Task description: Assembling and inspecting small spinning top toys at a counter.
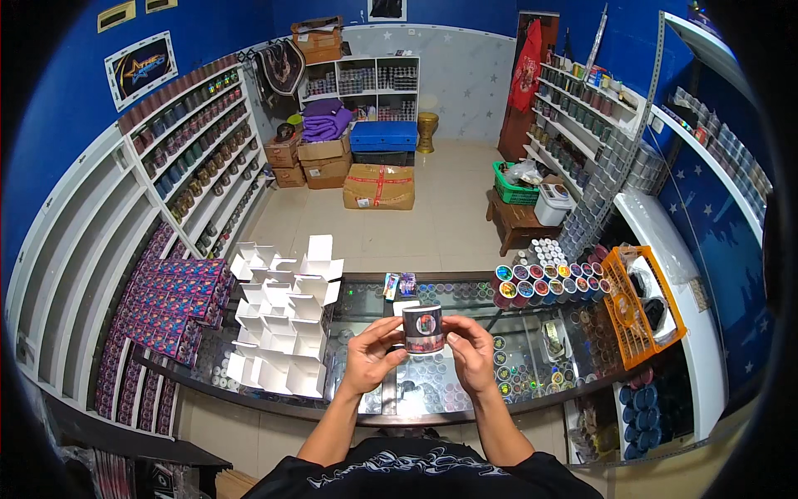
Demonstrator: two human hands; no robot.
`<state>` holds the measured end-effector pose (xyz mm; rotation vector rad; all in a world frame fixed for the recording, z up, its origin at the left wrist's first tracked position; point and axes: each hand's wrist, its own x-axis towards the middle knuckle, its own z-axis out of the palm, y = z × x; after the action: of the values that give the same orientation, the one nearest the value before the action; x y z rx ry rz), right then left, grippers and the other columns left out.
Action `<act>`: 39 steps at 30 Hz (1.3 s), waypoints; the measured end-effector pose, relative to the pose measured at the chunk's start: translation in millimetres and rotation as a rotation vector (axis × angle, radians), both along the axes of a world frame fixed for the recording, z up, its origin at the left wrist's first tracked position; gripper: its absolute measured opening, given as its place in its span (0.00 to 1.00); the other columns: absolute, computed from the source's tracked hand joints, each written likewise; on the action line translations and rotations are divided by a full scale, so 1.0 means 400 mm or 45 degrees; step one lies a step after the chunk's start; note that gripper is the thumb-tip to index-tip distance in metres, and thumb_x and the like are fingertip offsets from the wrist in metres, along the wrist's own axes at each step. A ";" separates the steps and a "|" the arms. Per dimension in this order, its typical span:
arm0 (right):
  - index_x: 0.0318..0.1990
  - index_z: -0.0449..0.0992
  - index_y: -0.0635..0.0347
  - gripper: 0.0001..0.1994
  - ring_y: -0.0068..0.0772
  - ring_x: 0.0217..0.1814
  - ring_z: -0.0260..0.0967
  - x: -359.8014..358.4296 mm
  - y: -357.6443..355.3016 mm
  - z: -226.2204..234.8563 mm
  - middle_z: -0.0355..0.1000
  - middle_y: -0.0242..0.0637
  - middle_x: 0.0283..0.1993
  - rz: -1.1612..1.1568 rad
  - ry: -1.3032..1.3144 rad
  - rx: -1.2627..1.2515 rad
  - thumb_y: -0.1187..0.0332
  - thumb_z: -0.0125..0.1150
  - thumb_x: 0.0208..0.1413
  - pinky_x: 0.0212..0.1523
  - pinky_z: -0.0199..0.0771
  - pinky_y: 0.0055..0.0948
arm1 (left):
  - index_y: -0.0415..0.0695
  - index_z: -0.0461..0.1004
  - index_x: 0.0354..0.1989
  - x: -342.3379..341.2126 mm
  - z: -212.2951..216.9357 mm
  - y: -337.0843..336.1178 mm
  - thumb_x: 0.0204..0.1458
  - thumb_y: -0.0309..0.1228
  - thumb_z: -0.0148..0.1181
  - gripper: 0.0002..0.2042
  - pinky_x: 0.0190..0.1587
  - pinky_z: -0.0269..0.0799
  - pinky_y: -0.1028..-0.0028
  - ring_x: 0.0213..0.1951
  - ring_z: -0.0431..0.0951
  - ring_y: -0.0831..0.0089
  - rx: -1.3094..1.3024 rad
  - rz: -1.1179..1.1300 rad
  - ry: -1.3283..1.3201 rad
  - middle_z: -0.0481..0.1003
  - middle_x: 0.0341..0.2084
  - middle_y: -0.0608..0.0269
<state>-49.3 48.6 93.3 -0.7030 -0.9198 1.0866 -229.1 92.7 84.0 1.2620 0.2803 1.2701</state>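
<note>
I hold a small round tin [423, 329] with a dark printed label and a pale lid between both hands, above a glass display counter [532, 391]. My left hand [371, 353] grips its left side with thumb and fingers. My right hand [469, 351] grips its right side. The tin stands upright, at chest height over the middle of the counter.
Several open white cardboard boxes [283, 320] are stacked on the counter's left. Rows of round tins [544, 279] and an orange basket [640, 308] sit at the right. Patterned flat packs [170, 303] lie left. Shelves line both walls; cartons [378, 185] stand on the floor.
</note>
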 end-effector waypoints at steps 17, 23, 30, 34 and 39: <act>0.33 0.78 0.70 0.08 0.22 0.25 0.70 -0.006 0.014 -0.025 0.74 0.38 0.25 -0.178 -0.032 -0.145 0.72 0.64 0.51 0.29 0.72 0.21 | 0.31 0.77 0.35 0.017 -0.038 0.011 0.49 0.24 0.63 0.08 0.32 0.74 0.78 0.26 0.76 0.76 -0.244 0.270 0.131 0.78 0.26 0.57; 0.28 0.77 0.70 0.09 0.22 0.22 0.69 -0.007 0.018 -0.026 0.73 0.37 0.22 -0.153 -0.024 -0.203 0.70 0.64 0.51 0.25 0.70 0.21 | 0.31 0.77 0.31 0.012 -0.047 0.016 0.50 0.27 0.63 0.09 0.32 0.72 0.79 0.26 0.76 0.77 -0.330 0.201 0.136 0.77 0.23 0.58; 0.37 0.78 0.70 0.08 0.23 0.30 0.71 -0.019 0.013 -0.005 0.75 0.39 0.32 -0.208 -0.141 -0.156 0.75 0.64 0.50 0.34 0.73 0.20 | 0.33 0.77 0.40 0.007 -0.046 0.026 0.52 0.23 0.59 0.08 0.35 0.73 0.78 0.32 0.76 0.77 -0.277 0.237 0.163 0.77 0.32 0.58; 0.42 0.77 0.68 0.11 0.23 0.37 0.71 -0.016 0.013 -0.015 0.74 0.40 0.40 -0.121 -0.159 -0.086 0.78 0.63 0.50 0.39 0.73 0.21 | 0.34 0.75 0.45 -0.004 -0.042 0.032 0.51 0.20 0.57 0.12 0.38 0.72 0.80 0.35 0.74 0.79 -0.225 0.225 0.153 0.74 0.37 0.62; 0.41 0.77 0.69 0.10 0.25 0.43 0.71 -0.009 0.009 -0.011 0.73 0.41 0.43 -0.098 -0.206 -0.074 0.80 0.62 0.49 0.45 0.73 0.23 | 0.34 0.73 0.47 -0.014 -0.031 0.026 0.48 0.16 0.59 0.15 0.44 0.72 0.76 0.40 0.76 0.73 -0.111 0.139 0.080 0.73 0.42 0.57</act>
<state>-53.1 52.2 89.1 -0.8772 -0.9935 1.0025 -234.6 103.2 71.7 1.2266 0.4504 1.2981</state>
